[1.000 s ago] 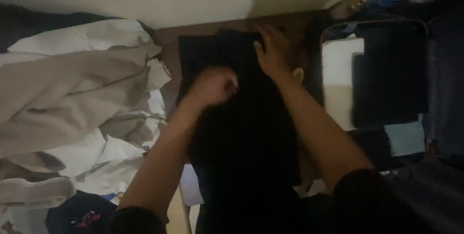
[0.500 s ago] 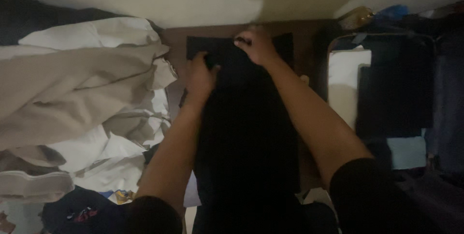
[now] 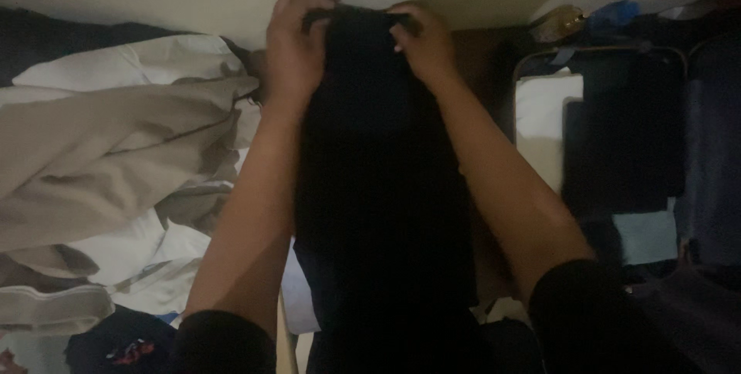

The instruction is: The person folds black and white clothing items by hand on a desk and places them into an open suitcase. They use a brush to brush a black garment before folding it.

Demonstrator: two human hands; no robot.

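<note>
A long black garment [image 3: 382,181] stretches away from me down the middle of the view. My left hand [image 3: 295,48] grips its far left corner and my right hand [image 3: 421,40] grips its far right corner. Both hands hold that far edge lifted, up against the pale wall. The cloth hangs between my forearms and hides the brown surface below it.
A heap of beige and white clothes [image 3: 116,173] lies at the left, with a dark item [image 3: 123,343] at the lower left. An open suitcase [image 3: 610,135] holding folded dark and light pieces stands at the right. Small objects [image 3: 587,19] sit at the back right.
Both hands have taken the garment's far edge and raised it from the brown surface toward the wall. The left hand moved up and away from the folded middle.
</note>
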